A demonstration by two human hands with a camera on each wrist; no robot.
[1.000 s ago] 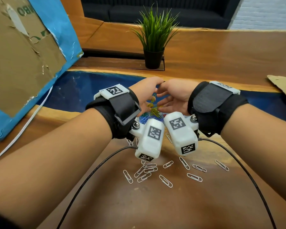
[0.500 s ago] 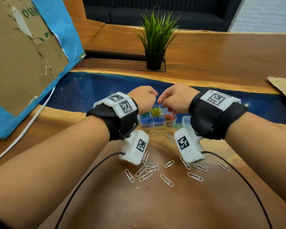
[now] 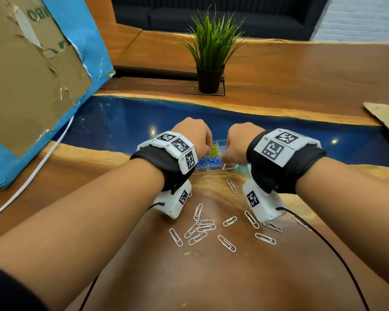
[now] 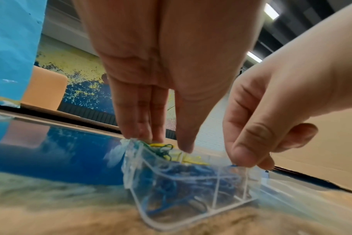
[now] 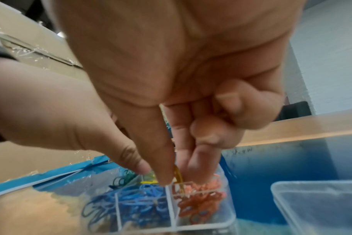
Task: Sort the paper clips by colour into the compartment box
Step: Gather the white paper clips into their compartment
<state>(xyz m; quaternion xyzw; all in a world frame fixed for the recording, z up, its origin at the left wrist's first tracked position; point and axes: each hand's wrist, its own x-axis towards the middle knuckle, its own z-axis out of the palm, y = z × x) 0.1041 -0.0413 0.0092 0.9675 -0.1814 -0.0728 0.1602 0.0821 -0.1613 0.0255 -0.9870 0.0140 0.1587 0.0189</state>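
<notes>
On the near wood of the table point(image 3: 211, 283), we log from our edge outward.

White clips point(image 3: 202, 230): loose scatter on the wood, between and just past our forearms; none touched.

Cables point(image 3: 337, 257): black leads trail back from both wrist cameras.

Compartment box point(image 3: 216, 167): clear plastic, sits where the wood meets the blue resin band, beyond the white scatter, under both hands.

Box contents: blue clips point(image 5: 131, 205) fill the near cells, orange clips point(image 5: 201, 200) the cell at the right, yellow clips point(image 3: 213, 151) and dark green clips point(image 4: 161, 149) the far cells.

Left hand point(image 3: 194, 136): over the box's left side; we see fingers pointing straight down, tips at the far-left rim. We see nothing held.

Right hand point(image 3: 238, 142): over the right side; thumb and forefinger pinch a yellowish clip point(image 5: 179, 174) at the divider beside the orange cell, other fingers curled.

Second clear container point(image 5: 319, 205): just right of the box.

Cardboard panel point(image 3: 27, 70): blue-edged, leaning at far left.

Potted plant point(image 3: 211, 52): upright, well beyond the resin band.

Sofa point(image 3: 211, 16): dark, farthest back.
</notes>
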